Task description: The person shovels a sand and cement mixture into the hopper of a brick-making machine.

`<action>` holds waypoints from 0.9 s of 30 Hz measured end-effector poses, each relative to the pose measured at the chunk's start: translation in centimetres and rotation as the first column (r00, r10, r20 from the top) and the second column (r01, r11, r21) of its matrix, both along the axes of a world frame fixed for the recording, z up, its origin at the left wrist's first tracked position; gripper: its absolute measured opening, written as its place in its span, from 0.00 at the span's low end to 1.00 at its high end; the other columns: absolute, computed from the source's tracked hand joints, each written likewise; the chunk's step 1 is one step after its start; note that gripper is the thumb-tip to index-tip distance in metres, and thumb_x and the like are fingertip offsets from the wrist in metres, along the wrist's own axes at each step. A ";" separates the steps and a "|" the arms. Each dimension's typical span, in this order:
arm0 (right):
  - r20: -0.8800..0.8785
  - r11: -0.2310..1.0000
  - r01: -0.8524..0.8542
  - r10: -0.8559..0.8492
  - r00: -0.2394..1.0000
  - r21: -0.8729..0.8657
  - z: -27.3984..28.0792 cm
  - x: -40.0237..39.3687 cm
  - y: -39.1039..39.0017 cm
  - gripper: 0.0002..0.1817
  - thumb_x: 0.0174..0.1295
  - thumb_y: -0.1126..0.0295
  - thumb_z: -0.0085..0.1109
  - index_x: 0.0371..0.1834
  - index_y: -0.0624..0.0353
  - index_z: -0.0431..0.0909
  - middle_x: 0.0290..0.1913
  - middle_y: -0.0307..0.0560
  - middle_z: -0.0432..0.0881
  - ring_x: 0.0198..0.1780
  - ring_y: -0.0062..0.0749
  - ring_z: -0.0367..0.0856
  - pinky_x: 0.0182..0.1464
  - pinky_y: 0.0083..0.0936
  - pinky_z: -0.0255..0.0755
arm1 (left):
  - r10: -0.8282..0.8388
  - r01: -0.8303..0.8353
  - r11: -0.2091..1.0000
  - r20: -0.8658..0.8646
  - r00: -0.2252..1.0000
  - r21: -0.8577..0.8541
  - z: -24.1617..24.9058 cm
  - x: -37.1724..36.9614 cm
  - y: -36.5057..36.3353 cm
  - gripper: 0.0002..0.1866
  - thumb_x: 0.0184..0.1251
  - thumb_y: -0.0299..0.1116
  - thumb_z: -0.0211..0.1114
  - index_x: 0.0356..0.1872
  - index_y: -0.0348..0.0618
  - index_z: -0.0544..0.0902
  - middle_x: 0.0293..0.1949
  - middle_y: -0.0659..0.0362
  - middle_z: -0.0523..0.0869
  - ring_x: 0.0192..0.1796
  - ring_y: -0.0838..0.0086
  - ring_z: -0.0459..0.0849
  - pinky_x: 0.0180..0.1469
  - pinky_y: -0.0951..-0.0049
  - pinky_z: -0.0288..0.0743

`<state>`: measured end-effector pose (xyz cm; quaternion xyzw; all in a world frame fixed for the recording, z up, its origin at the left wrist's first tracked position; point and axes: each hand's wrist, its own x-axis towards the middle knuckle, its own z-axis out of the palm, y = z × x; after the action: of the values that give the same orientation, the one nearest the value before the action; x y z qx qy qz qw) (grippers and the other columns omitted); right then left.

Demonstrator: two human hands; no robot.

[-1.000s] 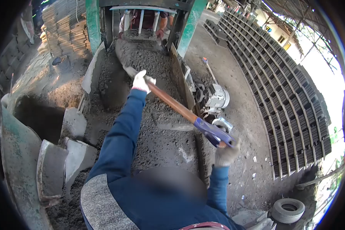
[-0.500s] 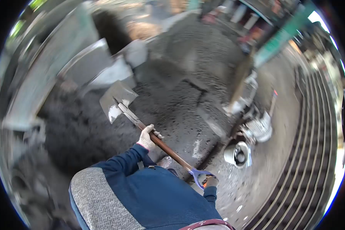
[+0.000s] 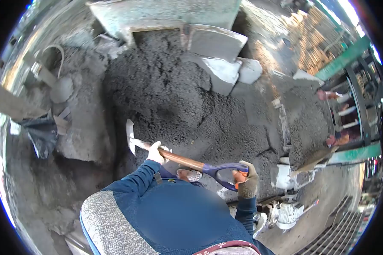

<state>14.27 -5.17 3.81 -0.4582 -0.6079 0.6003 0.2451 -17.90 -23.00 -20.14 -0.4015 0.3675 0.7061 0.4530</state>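
A shovel (image 3: 184, 160) with a brown shaft and a purple D-handle lies across in front of my body. My left hand (image 3: 156, 153), in a pale glove, is wrapped round the shaft close to the blade. At the other end, my right hand (image 3: 247, 180), in a darker dirty glove, grips the D-handle, where orange shows between the fingers. The metal blade (image 3: 131, 137) is seen nearly edge-on at the left, beside a heap of dark grey damp material (image 3: 166, 93). Whether the blade carries anything cannot be made out.
Grey plates (image 3: 217, 42) stand behind the heap, below a pale green panel (image 3: 166, 15). A motor (image 3: 288, 214) sits at the lower right, near a metal grating (image 3: 327, 236). Black plastic (image 3: 41, 135) hangs at the left. My foot (image 3: 189, 175) is under the shovel.
My view has turned left, bringing the heap to the centre. The shovel has swung to nearly level across me, its blade turning from face-on to edge-on. Both hands keep their hold.
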 end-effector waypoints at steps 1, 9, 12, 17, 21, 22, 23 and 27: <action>-0.002 0.995 -0.101 0.101 0.995 0.026 2.6 -2.7 -1.9 0.22 0.60 0.68 0.68 0.55 0.66 0.78 0.34 0.44 0.83 0.27 0.24 0.81 0.30 0.23 0.75 | -0.041 0.041 0.999 0.010 0.999 -0.016 0.6 -0.3 -1.6 0.13 0.65 0.42 0.65 0.31 0.45 0.76 0.27 0.55 0.80 0.34 0.57 0.82 0.48 0.45 0.80; 0.013 0.935 -0.247 0.259 0.966 -0.253 -8.2 -21.4 -12.8 0.19 0.68 0.64 0.64 0.56 0.64 0.80 0.48 0.45 0.84 0.46 0.26 0.83 0.50 0.26 0.78 | -0.194 0.227 0.804 -0.120 0.974 0.550 5.8 -4.5 -10.4 0.10 0.63 0.37 0.64 0.38 0.43 0.81 0.34 0.58 0.85 0.38 0.65 0.84 0.42 0.53 0.80; -0.153 0.918 -0.366 0.388 0.909 0.154 -13.1 -26.9 -17.5 0.26 0.61 0.69 0.71 0.62 0.65 0.75 0.48 0.48 0.83 0.47 0.34 0.84 0.49 0.26 0.78 | -0.410 0.165 0.659 0.167 0.897 0.734 7.1 -8.2 -12.1 0.10 0.65 0.38 0.64 0.38 0.41 0.82 0.28 0.60 0.83 0.30 0.73 0.82 0.36 0.61 0.79; 0.048 0.453 -0.382 0.594 0.803 0.805 8.7 -30.1 -24.0 0.35 0.58 0.72 0.69 0.70 0.63 0.69 0.59 0.54 0.79 0.58 0.41 0.80 0.59 0.36 0.76 | -0.460 0.291 0.699 0.098 0.882 0.653 8.8 -13.4 -12.6 0.09 0.65 0.36 0.65 0.33 0.42 0.80 0.25 0.61 0.80 0.24 0.77 0.78 0.29 0.73 0.77; 0.307 -0.151 -0.355 0.845 0.438 0.922 19.8 -29.5 -26.6 0.20 0.60 0.58 0.67 0.55 0.50 0.84 0.60 0.48 0.77 0.67 0.51 0.72 0.68 0.49 0.69 | -0.314 0.714 0.627 -0.738 0.598 0.312 9.7 -17.8 -10.1 0.13 0.66 0.39 0.69 0.41 0.39 0.85 0.32 0.57 0.86 0.33 0.71 0.84 0.41 0.72 0.81; 0.331 -0.154 -0.374 0.819 0.470 0.914 20.6 -29.3 -26.4 0.17 0.59 0.56 0.69 0.49 0.50 0.84 0.60 0.48 0.76 0.66 0.52 0.72 0.67 0.48 0.69 | -0.257 0.757 0.630 -0.873 0.415 0.174 10.1 -19.0 -9.3 0.15 0.67 0.40 0.70 0.44 0.38 0.87 0.34 0.56 0.88 0.35 0.70 0.86 0.45 0.71 0.81; 0.355 -0.158 -0.394 0.790 0.500 0.906 21.3 -29.2 -26.1 0.15 0.59 0.54 0.70 0.43 0.49 0.84 0.59 0.47 0.75 0.66 0.52 0.72 0.66 0.48 0.70 | -0.198 0.767 0.641 -0.959 0.203 0.030 10.4 -20.2 -8.4 0.16 0.67 0.40 0.71 0.46 0.37 0.88 0.35 0.55 0.89 0.38 0.68 0.87 0.48 0.71 0.82; -0.193 0.404 -0.115 0.644 0.740 0.907 17.6 -27.1 -24.2 0.20 0.53 0.66 0.74 0.47 0.58 0.79 0.55 0.53 0.74 0.60 0.50 0.76 0.61 0.45 0.72 | -0.431 0.659 0.723 -0.611 0.664 0.206 11.4 -22.1 -5.7 0.16 0.60 0.36 0.70 0.46 0.39 0.81 0.39 0.55 0.85 0.39 0.64 0.85 0.42 0.63 0.82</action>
<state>-12.87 -29.36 21.45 0.0638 -0.8205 0.3601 0.4394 -39.98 -28.68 -8.79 0.0435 0.4245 0.6738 0.6032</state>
